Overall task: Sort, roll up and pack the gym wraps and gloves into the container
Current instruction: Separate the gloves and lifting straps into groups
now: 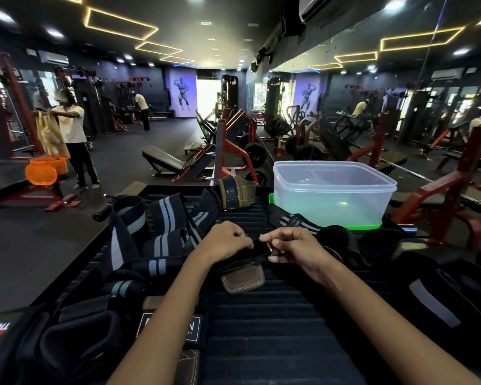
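- On a dark ribbed mat [275, 329] in a gym, a black strap [257, 247] with a small metal ring is held between both hands.
- The strap is pinched by the curled fingers of the left hand [224, 243] at its left part, and by the thumb and fingers of the right hand [295, 247] at the ring end; both grips are narrow and closed on the fabric.
- Just below the strap, a brown leather-like palm pad [243, 279] with stitched edges and rounded corners is seen lying flat on the mat.
- To the left, long elastic wraps [156, 226] in black woven cloth with grey stripes are piled loosely, unrolled and overlapping.
- At the near left, padded black gloves [75, 337] are heaped; a rectangular label with white letters is partly hidden by the left forearm.
- A clear plastic container [333, 190], rectangular with rounded corners, is set at the far right of the mat on a green lid [353, 226]; nothing can be made out inside it.
- A short striped wrap [295, 220] lies against the container's near side, touching the lid.
- An olive and black glove [236, 193] is propped at the far edge of the mat, left of the container.
- More black wraps [428, 295] with a grey band lie at the right.
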`<state>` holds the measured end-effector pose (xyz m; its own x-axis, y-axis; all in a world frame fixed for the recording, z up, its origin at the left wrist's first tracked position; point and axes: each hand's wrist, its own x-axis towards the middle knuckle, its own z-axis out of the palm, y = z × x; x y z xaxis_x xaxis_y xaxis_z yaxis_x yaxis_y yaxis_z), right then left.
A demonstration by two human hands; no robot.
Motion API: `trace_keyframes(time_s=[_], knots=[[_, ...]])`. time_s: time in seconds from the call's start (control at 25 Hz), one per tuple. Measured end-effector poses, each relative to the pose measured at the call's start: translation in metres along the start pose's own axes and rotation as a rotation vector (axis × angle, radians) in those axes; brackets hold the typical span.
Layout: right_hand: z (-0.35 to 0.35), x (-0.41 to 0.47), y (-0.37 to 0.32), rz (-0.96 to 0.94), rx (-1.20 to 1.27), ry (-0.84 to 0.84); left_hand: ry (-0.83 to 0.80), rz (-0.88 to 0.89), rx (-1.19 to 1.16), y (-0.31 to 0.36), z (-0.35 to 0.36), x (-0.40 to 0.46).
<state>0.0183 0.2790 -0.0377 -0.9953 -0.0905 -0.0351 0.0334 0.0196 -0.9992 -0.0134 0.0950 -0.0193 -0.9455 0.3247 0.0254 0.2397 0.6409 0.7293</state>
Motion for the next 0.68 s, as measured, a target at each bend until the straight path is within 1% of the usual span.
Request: trace_keyframes(time_s=[0.08,0.2,0.28,0.32,0.36,0.48,0.56,0.64,0.68], knots=[[0.002,0.0,0.003,-0.04,0.001,0.068,0.001,0.021,0.048,-0.002,0.001,0.001],[0.004,0.001,0.007,-0.031,0.038,0.145,0.032,0.052,0.124,-0.004,0.005,0.001],[0.003,0.002,0.007,-0.013,0.025,0.164,0.09,0.087,0.224,-0.005,0.013,0.001],[0.002,0.002,0.007,-0.002,0.039,0.173,0.129,0.109,0.293,-0.006,0.016,0.001],[0.001,0.003,0.008,0.018,0.078,0.182,0.142,0.126,0.309,-0.008,0.019,0.001],[0.001,0.004,0.004,0.064,0.263,0.168,0.081,0.213,0.13,-0.012,0.019,0.002],[0.003,0.003,-0.001,0.041,0.334,0.133,0.11,0.26,0.148,-0.013,0.02,0.003],[0.002,0.004,-0.005,-0.013,0.309,0.128,0.15,0.291,0.164,-0.012,0.021,0.004],[0.002,0.004,-0.006,-0.055,0.262,0.144,0.154,0.308,0.131,-0.012,0.021,0.005]])
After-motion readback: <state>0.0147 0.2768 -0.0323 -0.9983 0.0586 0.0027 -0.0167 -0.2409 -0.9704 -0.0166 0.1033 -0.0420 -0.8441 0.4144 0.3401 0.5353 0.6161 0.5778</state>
